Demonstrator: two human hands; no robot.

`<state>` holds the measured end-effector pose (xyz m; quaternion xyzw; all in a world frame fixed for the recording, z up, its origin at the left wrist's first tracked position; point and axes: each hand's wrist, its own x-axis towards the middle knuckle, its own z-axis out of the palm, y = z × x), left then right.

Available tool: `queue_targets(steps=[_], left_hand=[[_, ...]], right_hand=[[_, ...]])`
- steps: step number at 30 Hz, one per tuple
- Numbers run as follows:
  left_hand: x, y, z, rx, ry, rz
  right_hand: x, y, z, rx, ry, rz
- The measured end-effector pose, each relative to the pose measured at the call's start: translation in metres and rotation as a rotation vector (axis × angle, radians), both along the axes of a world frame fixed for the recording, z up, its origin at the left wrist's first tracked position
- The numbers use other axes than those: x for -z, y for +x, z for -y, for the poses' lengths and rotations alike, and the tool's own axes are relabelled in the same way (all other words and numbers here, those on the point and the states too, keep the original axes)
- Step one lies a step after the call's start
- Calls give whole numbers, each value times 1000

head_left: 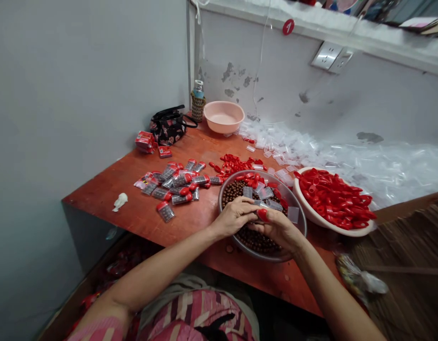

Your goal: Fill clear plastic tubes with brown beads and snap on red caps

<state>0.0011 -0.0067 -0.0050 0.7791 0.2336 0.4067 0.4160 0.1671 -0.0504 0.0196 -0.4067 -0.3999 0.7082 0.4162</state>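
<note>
Both hands meet over a metal bowl (pixel 304 227) of small brown balls (pixel 235 192). My right hand (pixel 281 229) is closed on a red plastic cap (pixel 262 214), which shows between thumb and fingers. My left hand (pixel 235 217) touches the right one, its fingers bent and pressed together; what they grip is hidden. Just beyond the left fingertips is a clear plastic case (pixel 274 204). Other clear cases and several red caps (pixel 254 181) lie on the balls at the bowl's far side.
Filled red-capped cases (pixel 181 180) are piled left of the bowl. At right stands a white basin (pixel 361 232) heaped with red caps (pixel 333 199). Clear cases (pixel 311 149) cover the back. A pink basin (pixel 224 127), bottle (pixel 198 90), floral bag (pixel 168 128) and cardboard (pixel 411 255) stand around.
</note>
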Motion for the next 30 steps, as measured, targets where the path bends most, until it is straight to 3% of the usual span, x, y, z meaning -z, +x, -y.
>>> queue_targets(steps=[8, 13, 15, 18, 21, 23, 26, 30], left_hand=[[-1, 1, -1, -32, -43, 84], [-5, -6, -9, -87, -170, 164], [-6, -21, -21, -200, -199, 172], [-5, -58, -49, -422, -144, 88], [1, -100, -80, -702, -1, -165], [6, -121, -96, -815, 43, -347], [12, -130, -105, -867, 115, -476], [9, -102, -83, -762, 229, -338]], right_hand=[[11, -16, -1, 175, 19, -48], [-5, 4, -5, 128, 70, 72], [-14, 22, -7, 194, 163, 276], [-19, 48, -5, 235, 319, 764], [-9, 58, 1, 98, 535, 1154], [1, 54, 4, -35, 679, 1358], [15, 38, 4, -204, 764, 1664], [20, 23, -2, -341, 764, 1852]])
